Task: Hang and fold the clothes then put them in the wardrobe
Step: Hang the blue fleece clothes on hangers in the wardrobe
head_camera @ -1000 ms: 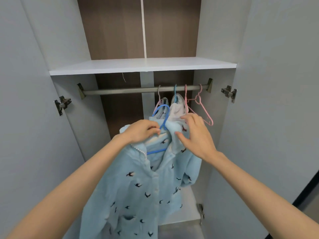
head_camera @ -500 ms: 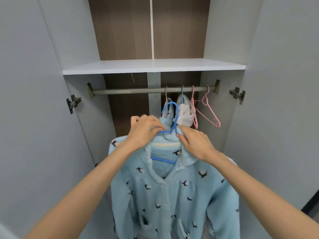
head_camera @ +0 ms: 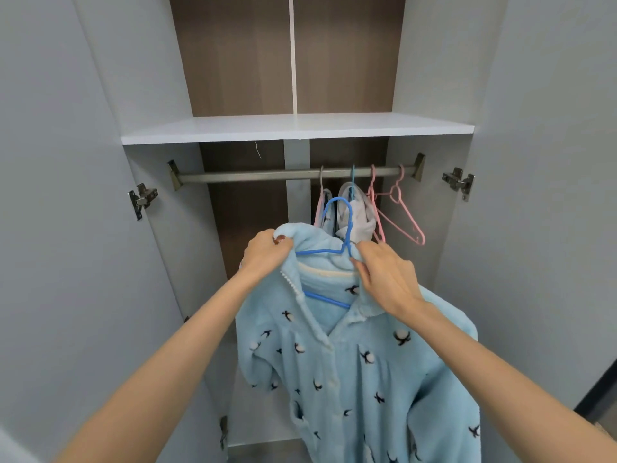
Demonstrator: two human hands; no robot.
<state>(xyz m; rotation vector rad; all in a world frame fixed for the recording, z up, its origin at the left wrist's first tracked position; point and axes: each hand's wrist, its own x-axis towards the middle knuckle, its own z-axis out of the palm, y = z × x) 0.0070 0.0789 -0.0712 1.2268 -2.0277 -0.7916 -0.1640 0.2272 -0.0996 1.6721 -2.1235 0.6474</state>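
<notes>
Just below the grey metal wardrobe rail [head_camera: 250, 177], left hand [head_camera: 265, 253] and right hand [head_camera: 384, 279] each grip the collar of a fluffy pale-blue bird-print pyjama top [head_camera: 367, 362] on a blue wire hanger [head_camera: 320, 251]; hanging step, hook not yet on, so next likely a lift onto the rail.

Bare left hand [head_camera: 265, 253], bare right hand [head_camera: 387, 279], slim forearms [head_camera: 187, 355] uncovered down to the frame's edge

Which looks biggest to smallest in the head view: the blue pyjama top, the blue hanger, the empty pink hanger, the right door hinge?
1. blue pyjama top, also nearest the camera.
2. blue hanger and empty pink hanger: alike, blue one partly hidden, so unranked.
3. right door hinge.
</notes>
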